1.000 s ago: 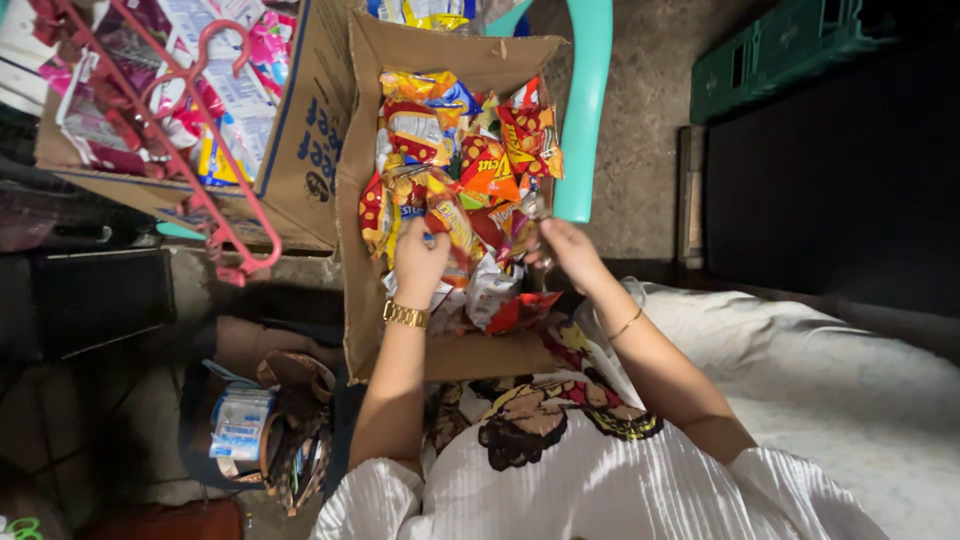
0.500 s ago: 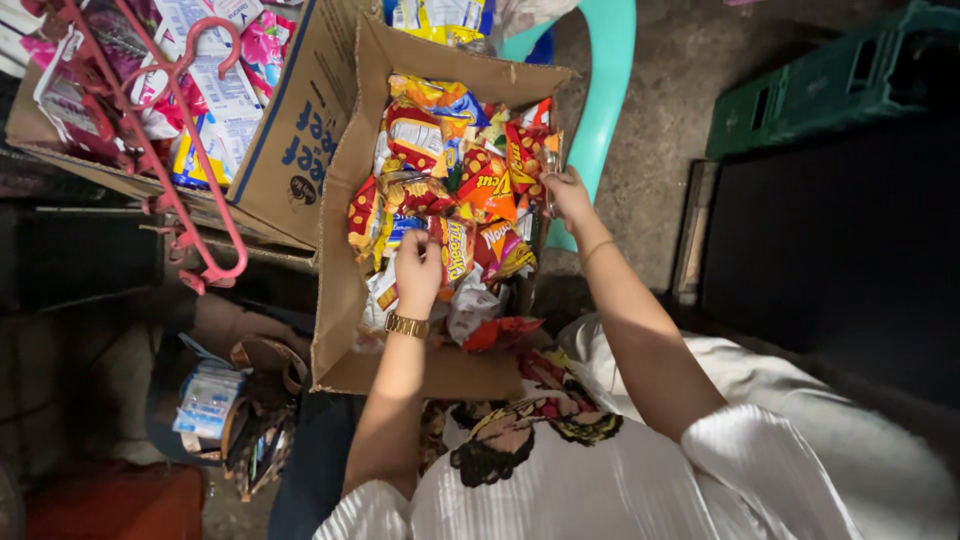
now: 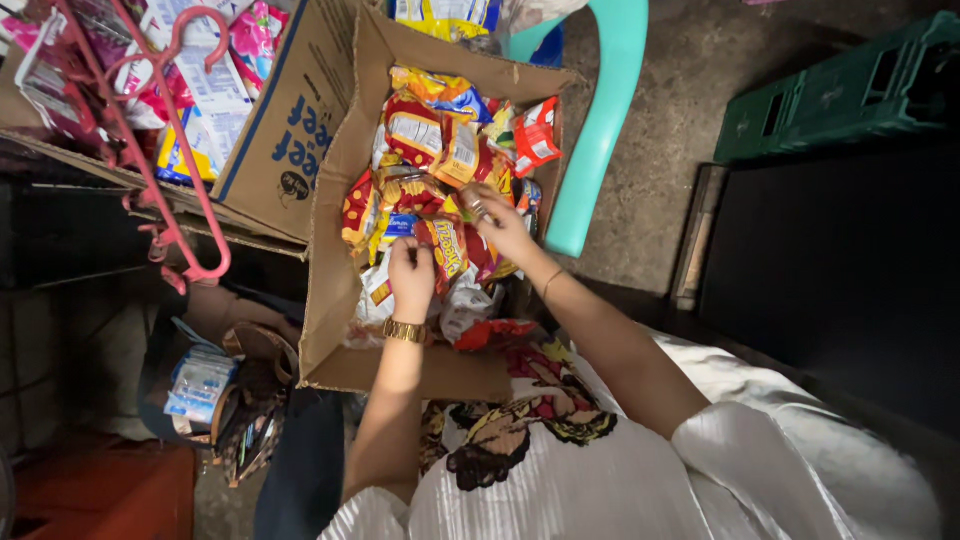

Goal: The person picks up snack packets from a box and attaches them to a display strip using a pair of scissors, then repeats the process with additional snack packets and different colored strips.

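Head view — both hands [image 3: 412,275] grip a crinkled red-orange snack packet [image 3: 447,248].

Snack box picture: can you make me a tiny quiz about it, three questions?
1. True or false: both hands are inside the cardboard box of snack packets.
2. Which wrist wears the gold watch? A) left B) right
3. What colour is the plastic chair beside the box?

Key:
1. True: the left hand and right hand both reach among the packets.
2. A
3. Turquoise.
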